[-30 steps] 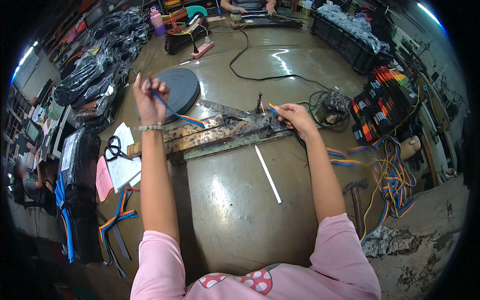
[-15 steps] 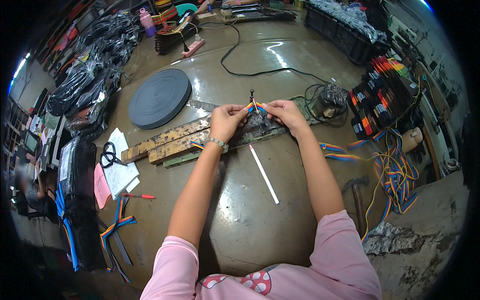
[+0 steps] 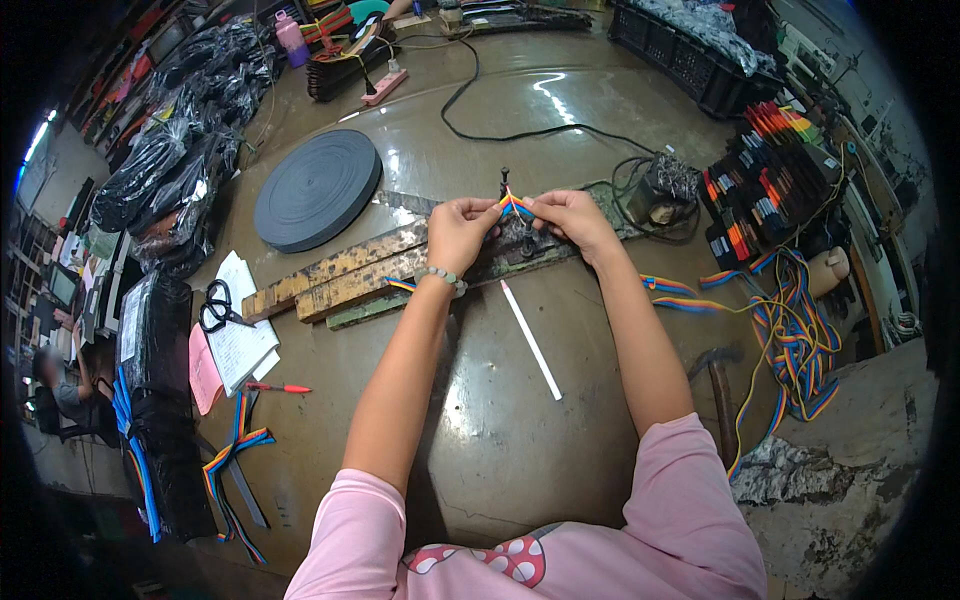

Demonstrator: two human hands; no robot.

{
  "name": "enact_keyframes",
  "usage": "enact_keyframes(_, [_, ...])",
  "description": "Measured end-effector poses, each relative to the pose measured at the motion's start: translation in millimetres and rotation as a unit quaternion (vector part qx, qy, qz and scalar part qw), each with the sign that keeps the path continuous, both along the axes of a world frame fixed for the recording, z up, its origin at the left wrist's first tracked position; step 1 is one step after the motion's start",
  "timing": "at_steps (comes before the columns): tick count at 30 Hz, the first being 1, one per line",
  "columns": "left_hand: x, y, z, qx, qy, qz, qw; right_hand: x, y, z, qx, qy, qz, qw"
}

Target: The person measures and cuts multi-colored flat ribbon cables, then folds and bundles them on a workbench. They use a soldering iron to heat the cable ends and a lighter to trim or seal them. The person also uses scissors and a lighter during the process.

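A rainbow-striped ribbon (image 3: 516, 206) stretches between my two hands, bent to a peak just in front of a dark upright metal tool (image 3: 504, 178). My left hand (image 3: 460, 238), with a bead bracelet at the wrist, pinches one side of it. On the other side, the thumb and fingers of my right hand (image 3: 574, 222) are closed on the same ribbon. Both hands are over painted wooden bars (image 3: 350, 278) laid across the table. A ribbon tail shows beside my left wrist, and another length runs out past my right forearm. Nearer me lies a white pencil (image 3: 532, 340).
A grey webbing roll (image 3: 318, 190), black scissors (image 3: 218, 308) on papers, and a red pen (image 3: 280, 388) lie left. To the right are a hammer (image 3: 720, 390), heaped ribbon (image 3: 795, 340) and a dark block with a cable (image 3: 665, 190). A pink power strip (image 3: 385, 87) sits farther back.
My hands have shifted very slightly, and the ribbon's bend between them now shows as a tighter, fuller peak. Both hands keep their pinch.
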State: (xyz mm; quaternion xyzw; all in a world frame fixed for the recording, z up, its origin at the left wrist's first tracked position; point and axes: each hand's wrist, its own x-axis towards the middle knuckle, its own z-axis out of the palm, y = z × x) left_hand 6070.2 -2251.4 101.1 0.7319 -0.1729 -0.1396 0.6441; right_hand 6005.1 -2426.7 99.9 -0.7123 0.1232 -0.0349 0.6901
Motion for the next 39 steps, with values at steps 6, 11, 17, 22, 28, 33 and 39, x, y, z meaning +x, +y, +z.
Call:
enact_keyframes(6, [2,0,-5,-0.037,-0.003,0.004,0.999,1,-3,-3,0.0,0.006,-0.002,1.0])
enact_keyframes(11, [4,-3,-6,-0.035,0.01,-0.01,0.999,3,1,-3,-0.027,0.021,-0.016,0.999])
enact_keyframes(17, [-30,33,50,0.003,-0.082,-0.01,0.997,-41,15,68,-0.216,-0.178,-0.103,0.955])
enact_keyframes(22, [-101,133,70,0.173,-0.151,-0.024,0.973,-121,75,84,-0.31,-0.192,0.067,0.929])
enact_keyframes(28, [-161,175,-1,0.23,-0.156,0.031,0.96,-146,166,-1,-0.23,0.02,0.083,0.97])
enact_keyframes(33, [-168,175,-25,0.213,-0.183,0.076,0.957,-148,189,-26,-0.267,-0.047,-0.002,0.963])
enact_keyframes(39, [-177,173,-23,0.217,-0.181,0.099,0.954,-153,198,-28,-0.269,-0.072,-0.026,0.96])
